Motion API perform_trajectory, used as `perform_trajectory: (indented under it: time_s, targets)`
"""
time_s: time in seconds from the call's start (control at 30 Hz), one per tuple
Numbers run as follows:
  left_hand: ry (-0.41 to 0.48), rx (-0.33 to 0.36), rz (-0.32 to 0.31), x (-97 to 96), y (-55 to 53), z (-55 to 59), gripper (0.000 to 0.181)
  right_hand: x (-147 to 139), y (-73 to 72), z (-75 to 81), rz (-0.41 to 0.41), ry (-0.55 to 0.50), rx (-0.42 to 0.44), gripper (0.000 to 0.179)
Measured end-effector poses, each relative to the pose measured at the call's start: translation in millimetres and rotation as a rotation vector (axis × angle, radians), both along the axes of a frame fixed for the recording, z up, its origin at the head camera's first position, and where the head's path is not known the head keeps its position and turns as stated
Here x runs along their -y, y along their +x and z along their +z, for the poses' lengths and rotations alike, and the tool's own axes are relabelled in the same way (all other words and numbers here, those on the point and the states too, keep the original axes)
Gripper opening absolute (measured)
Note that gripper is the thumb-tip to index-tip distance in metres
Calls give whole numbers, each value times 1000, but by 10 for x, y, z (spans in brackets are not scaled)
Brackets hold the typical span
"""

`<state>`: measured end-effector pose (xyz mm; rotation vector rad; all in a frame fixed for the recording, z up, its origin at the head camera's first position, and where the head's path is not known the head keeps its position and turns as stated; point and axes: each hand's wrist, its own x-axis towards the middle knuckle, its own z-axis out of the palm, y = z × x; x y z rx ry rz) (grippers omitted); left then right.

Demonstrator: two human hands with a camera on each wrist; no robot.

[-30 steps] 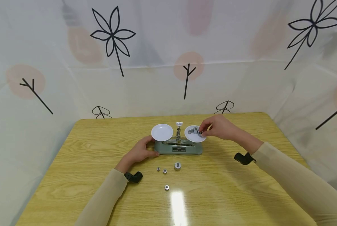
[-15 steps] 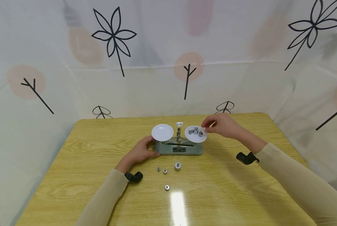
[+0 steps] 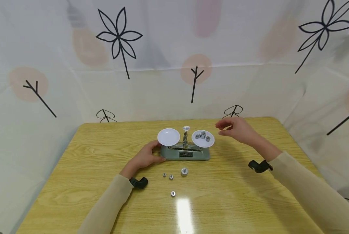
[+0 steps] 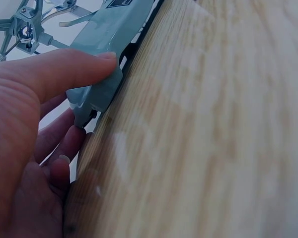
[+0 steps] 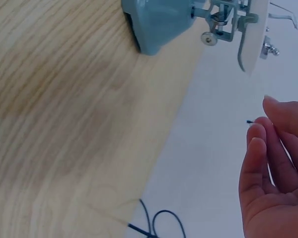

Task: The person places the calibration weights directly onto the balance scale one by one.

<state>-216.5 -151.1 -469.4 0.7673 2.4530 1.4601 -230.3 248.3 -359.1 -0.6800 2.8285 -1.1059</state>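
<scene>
A balance scale point(image 3: 185, 156) with a grey-green base stands on the table. My left hand point(image 3: 145, 156) grips the left end of its base; in the left wrist view the thumb point(image 4: 84, 69) lies along the front, the other fingers behind. The left pan point(image 3: 168, 137) holds nothing. On the right pan point(image 3: 201, 144) stand several metal weights point(image 3: 203, 134). To the right of that pan, apart from it, my right hand point(image 3: 239, 130) hovers with fingers loosely bent and nothing between them. The right wrist view shows a weight point(image 5: 270, 49) beyond the pan's edge.
Several weights lie in front of the scale: a large one point(image 3: 184, 172), smaller ones point(image 3: 171, 177) to its left, and one point(image 3: 173, 193) nearer me. A patterned cloth point(image 3: 151, 94) hangs behind the wooden table point(image 3: 89, 169).
My right hand has let go of a weight on the right pan and drawn back to the right. The left hand keeps its grip on the base.
</scene>
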Motion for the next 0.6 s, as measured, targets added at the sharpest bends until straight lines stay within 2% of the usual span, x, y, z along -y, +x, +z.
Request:
perform_trajectory:
  time_s: [0.3,0.6]
  targets:
    - [-13,4,8,3,-14,-14,55,-75,9,-226,-35,-54,70,30]
    - [11,11,7,9,-11,-27,57,-36,87,-387,-43,-96,122,33]
